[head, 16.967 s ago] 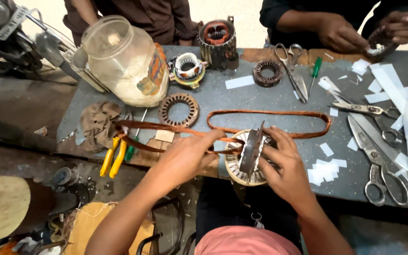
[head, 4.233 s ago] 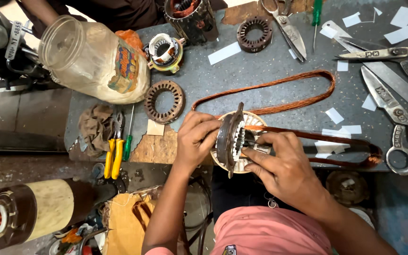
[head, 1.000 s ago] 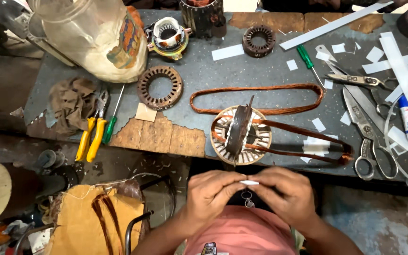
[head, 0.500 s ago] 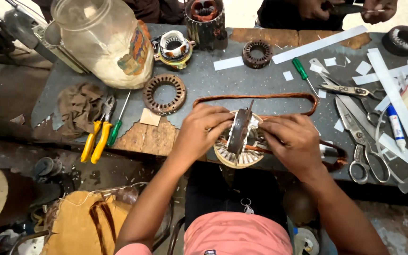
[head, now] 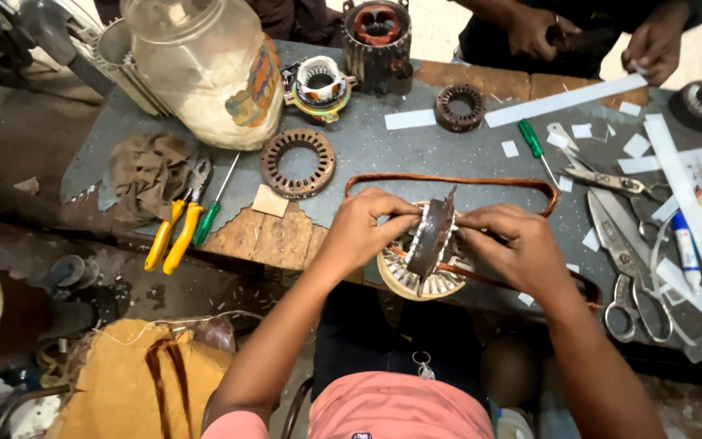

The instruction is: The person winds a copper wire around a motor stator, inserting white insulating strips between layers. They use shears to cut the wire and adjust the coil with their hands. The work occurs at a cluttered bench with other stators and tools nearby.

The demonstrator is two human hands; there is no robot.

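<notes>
Head view: left hand [head: 365, 228] and right hand [head: 516, 246] both pinched on the round stator core [head: 422, 262], which sat at the near edge of the worktop [head: 367, 150]. Copper wire loop [head: 448, 180] lay just behind it, scissors [head: 623, 260] to the right, yellow-handled pliers [head: 174, 236] left.

I'm sat in what looks like a motor-rewinding workshop. My worn grey bench [head: 383, 154] is littered with slotted stator rings [head: 297, 162], a copper wire coil [head: 457, 180], scissors [head: 635, 276], yellow-handled pliers [head: 174, 236], screwdrivers [head: 535, 143] and cut white paper strips [head: 566, 99]. A motor body [head: 377, 36] stands at the far edge, though it's partly cropped.
</notes>
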